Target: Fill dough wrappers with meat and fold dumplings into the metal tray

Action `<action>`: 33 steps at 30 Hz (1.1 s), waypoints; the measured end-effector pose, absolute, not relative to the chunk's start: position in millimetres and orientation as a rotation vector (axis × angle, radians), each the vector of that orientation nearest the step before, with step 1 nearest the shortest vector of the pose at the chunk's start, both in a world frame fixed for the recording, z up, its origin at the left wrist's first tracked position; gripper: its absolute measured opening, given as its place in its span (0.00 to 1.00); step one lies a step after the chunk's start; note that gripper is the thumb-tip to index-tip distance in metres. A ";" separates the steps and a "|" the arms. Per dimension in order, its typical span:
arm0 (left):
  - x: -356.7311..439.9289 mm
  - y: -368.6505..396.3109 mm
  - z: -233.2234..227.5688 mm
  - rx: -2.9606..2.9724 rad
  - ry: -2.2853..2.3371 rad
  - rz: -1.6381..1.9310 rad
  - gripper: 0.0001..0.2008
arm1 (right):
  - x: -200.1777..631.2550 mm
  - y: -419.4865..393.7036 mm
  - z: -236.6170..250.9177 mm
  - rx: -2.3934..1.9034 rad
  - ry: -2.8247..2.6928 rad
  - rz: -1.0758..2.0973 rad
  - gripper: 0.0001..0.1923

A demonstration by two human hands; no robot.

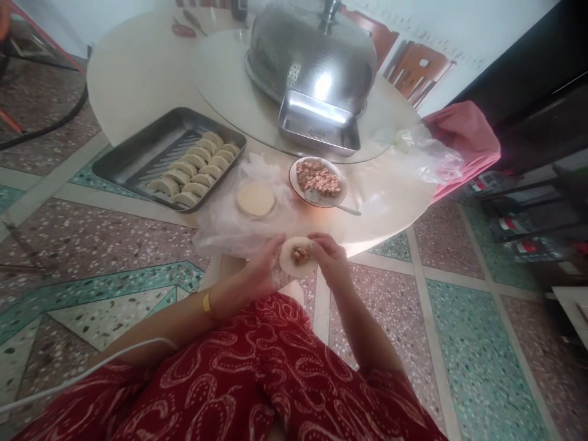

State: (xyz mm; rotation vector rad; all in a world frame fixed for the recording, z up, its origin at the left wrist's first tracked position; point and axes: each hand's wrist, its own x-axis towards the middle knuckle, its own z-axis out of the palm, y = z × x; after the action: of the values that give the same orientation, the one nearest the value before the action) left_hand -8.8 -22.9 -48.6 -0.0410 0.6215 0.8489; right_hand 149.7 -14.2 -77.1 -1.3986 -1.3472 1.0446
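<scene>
A round dumpling wrapper [288, 264] lies flat and unfolded between my hands, just off the table's near edge, with a small lump of meat filling [300, 255] on it. My left hand [264, 269] holds it from the left side, fingers partly hidden behind it. At its right rim, my right hand [329, 257] pinches the wrapper with thumb and fingers. Beyond them, a stack of round wrappers [256, 199] rests on a clear plastic bag [220, 223]. To its right stands a bowl [294, 191] of minced filling [318, 177], a spoon [348, 209] in it.
A dark tray [133, 150] at the left holds rows of folded dumplings [193, 159]. Farther back are a small metal tray [316, 139] and a large domed steel lid [303, 49] on the glass turntable [220, 79]. Pink cloth [473, 131] and a plastic bag [429, 153] hang at right.
</scene>
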 end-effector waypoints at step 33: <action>4.4 7.2 -18.1 0.024 0.598 0.828 0.21 | 283.7 56.9 -35.8 -1.406 -1.576 0.102 0.25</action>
State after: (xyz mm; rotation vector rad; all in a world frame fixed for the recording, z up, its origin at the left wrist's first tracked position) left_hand 4.4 7.2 -18.1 0.0235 0.5984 0.8282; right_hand 283.7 56.9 -35.8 -1.4058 -1.5760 0.1018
